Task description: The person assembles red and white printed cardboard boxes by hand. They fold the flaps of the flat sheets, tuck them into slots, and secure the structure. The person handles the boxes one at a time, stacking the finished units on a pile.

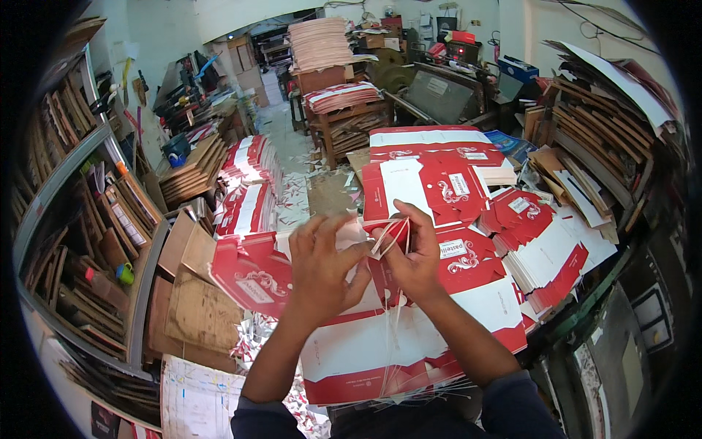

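Note:
My right hand (415, 252) is closed, its thumb and fingers pinching several loops of pale string (395, 233). Thin strands of it trail down over a stack of red and white printed carton blanks (409, 344) in front of me. Just to the left, my left hand (329, 267) is slightly blurred, its fingers curved and apart, near the string. I cannot see anything held in it. Behind and between the hands lies a small red cardboard piece (386, 282), partly covered by them.
More carton blanks (446, 190) are stacked beyond my hands, with others (537, 252) fanned out at right. Metal shelves (131, 300) full of wooden boards stand left. Paper scraps (292, 197) litter the floor. A tall stack of pale sheets (319, 44) rises at the back.

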`<control>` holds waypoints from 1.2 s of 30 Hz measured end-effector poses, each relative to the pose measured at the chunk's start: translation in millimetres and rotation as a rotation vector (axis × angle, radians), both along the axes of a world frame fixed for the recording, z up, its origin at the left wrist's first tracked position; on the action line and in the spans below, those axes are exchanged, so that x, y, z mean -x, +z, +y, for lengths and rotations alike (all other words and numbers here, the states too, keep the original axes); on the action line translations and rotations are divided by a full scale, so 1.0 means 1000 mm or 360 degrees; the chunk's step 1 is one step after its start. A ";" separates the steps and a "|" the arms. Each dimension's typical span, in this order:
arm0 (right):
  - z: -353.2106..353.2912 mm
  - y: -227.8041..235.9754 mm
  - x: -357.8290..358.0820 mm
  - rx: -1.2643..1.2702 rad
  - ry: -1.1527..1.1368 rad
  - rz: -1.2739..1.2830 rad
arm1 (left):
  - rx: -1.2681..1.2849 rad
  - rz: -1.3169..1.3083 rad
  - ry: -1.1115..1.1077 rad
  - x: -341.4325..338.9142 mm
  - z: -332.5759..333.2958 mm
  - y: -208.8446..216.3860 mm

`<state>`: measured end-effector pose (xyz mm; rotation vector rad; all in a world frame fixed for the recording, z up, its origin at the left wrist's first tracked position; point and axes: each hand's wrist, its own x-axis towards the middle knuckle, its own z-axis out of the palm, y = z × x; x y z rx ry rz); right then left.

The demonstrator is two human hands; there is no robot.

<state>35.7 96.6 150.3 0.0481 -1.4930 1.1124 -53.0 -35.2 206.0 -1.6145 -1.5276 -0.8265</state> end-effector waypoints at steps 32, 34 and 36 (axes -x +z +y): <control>0.050 -0.016 -0.026 0.0012 -0.0820 0.0200 | 0.0135 -0.0431 -0.0135 0.045 0.012 0.005; 0.054 -0.018 -0.048 -0.0064 -0.0685 -0.0119 | 0.0176 -0.0501 -0.0057 0.050 0.006 0.007; 0.040 -0.018 -0.066 -0.0142 -0.0312 -0.0451 | 0.0121 -0.0475 -0.0112 0.047 0.011 0.006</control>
